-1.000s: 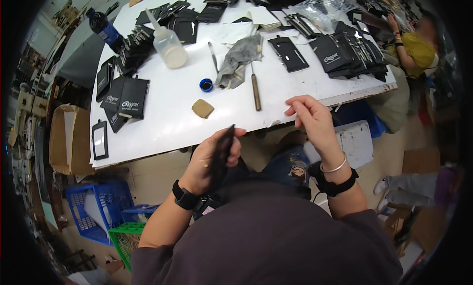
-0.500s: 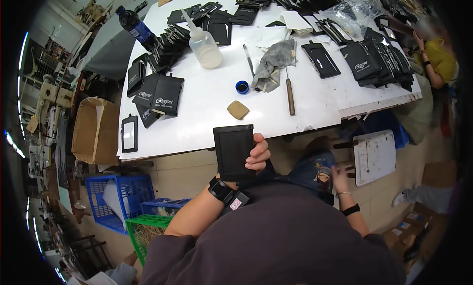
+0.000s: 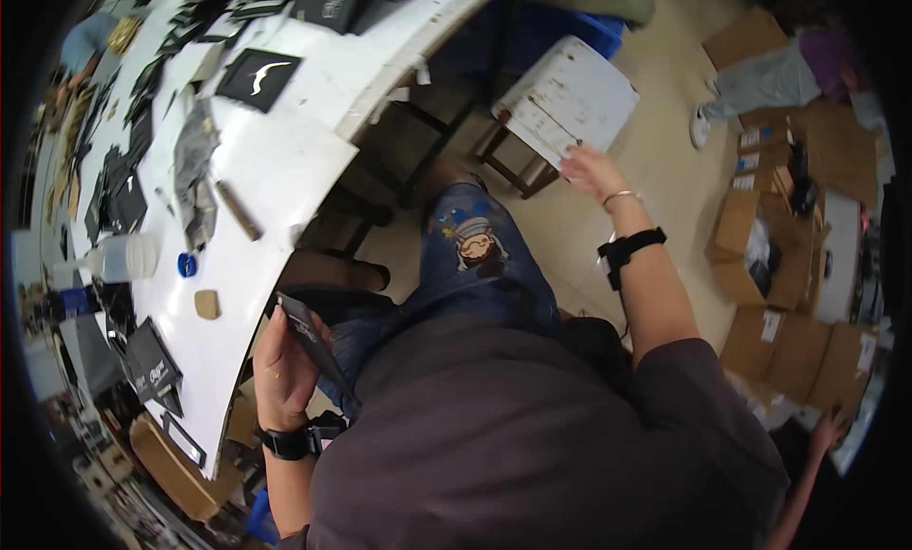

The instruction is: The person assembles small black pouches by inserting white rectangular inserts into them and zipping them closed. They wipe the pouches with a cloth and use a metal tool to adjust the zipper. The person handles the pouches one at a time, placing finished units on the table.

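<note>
My left hand [image 3: 277,369] grips a flat black rectangular pouch [image 3: 313,339], held on edge just off the near edge of the white table [image 3: 275,170]. My right hand [image 3: 591,173] reaches out to my right, its fingers touching the edge of a white stool top [image 3: 568,99] that stands on the floor beside the table. Both wrists wear black bands. My lap in blue jeans lies between the two hands.
On the table lie several black pouches [image 3: 152,360], a grey cloth [image 3: 195,161], a wooden-handled tool [image 3: 237,211], a clear plastic bottle [image 3: 123,258], a blue cap [image 3: 187,265] and a tan block [image 3: 206,305]. Cardboard boxes [image 3: 779,265] stand at the right. Another person's leg [image 3: 760,85] shows beyond them.
The view has swung to the right. My left hand has lowered the black pouch and turned it on edge. My right hand has reached out to the white stool.
</note>
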Tool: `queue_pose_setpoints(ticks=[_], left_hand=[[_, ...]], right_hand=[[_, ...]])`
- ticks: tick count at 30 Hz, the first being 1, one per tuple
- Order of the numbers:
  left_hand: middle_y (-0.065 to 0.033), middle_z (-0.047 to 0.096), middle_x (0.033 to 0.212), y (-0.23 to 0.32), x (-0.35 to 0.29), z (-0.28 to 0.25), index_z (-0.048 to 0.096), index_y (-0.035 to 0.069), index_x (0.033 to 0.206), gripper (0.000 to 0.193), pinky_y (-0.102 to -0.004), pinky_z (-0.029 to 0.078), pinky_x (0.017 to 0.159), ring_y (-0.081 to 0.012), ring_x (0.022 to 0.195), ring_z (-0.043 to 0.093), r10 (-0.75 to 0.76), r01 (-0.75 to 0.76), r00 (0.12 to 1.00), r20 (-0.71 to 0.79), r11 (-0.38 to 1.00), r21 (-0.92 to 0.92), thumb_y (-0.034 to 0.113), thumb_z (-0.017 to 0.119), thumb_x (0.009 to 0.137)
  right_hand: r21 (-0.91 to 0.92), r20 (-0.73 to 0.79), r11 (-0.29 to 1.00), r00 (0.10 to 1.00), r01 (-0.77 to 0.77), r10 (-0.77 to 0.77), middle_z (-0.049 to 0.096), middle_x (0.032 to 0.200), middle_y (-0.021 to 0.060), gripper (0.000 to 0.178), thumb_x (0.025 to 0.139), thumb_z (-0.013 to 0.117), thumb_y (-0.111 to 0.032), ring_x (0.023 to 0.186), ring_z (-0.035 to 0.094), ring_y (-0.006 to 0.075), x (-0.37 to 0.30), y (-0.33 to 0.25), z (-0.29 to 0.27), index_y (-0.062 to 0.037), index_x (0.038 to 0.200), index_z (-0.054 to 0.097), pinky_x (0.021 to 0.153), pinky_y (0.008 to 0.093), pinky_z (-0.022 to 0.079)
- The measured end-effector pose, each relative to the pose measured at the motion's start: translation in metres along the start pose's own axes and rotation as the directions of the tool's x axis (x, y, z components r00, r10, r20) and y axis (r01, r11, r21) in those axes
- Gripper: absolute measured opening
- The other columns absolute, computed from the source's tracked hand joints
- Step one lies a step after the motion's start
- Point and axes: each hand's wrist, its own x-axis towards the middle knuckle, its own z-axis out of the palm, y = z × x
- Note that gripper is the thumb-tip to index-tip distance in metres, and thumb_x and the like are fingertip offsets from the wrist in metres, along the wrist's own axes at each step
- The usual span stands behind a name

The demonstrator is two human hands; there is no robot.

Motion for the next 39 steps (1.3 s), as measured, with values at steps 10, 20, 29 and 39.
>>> queue_pose_setpoints(ticks=[10,20,29,39], left_hand=[[-0.0040,0.060,0.104,0.004,0.023,0.046,0.056,0.002,0.106,0.021,-0.0254,0.041,0.086,-0.0108,0.095,0.054,0.237,-0.222,0.971,-0.004,0.917,0.331,0.017,0.047,0.094],[-0.0005,0.056,0.082,0.002,0.035,0.093,0.056,0.000,0.098,0.015,-0.0215,0.040,0.069,-0.0075,0.074,0.049,0.235,-0.172,0.966,0.110,0.265,0.949,0.010,0.046,0.092],[-0.0160,0.060,0.097,-0.016,0.092,0.055,0.055,0.002,0.091,0.018,-0.0392,0.047,0.077,-0.0334,0.090,0.058,0.045,-0.364,0.912,0.409,-0.374,0.853,-0.004,0.057,0.074],[-0.0165,0.059,0.107,0.004,0.131,0.080,0.058,0.006,0.106,0.019,-0.0358,0.046,0.078,-0.0314,0.098,0.057,-0.001,0.105,0.994,-0.106,-0.111,0.988,0.013,0.052,0.089]], right_hand=[[-0.216,-0.244,0.922,0.933,-0.320,0.266,0.062,0.085,0.0049,0.026,0.082,0.054,-0.026,0.072,0.059,0.0162,0.008,0.136,-0.091,-0.0084,0.100,0.060,0.060,0.0306,0.047],[-0.947,0.089,0.322,0.978,0.025,0.188,0.062,0.096,0.0200,0.028,0.081,0.049,-0.020,0.085,0.061,0.0341,0.085,0.267,-0.059,-0.0001,0.094,0.065,0.075,0.0395,0.049],[-0.785,-0.088,0.572,0.957,-0.238,0.277,0.058,0.109,0.0228,0.031,0.082,0.049,-0.016,0.101,0.056,0.0345,0.144,0.194,0.034,0.0031,0.105,0.058,0.087,0.0404,0.045],[-0.699,-0.424,0.584,0.897,-0.413,0.128,0.039,0.134,0.0165,0.043,0.088,0.042,-0.021,0.121,0.041,0.0296,0.154,0.226,0.075,-0.0061,0.128,0.043,0.100,0.0371,0.036]])
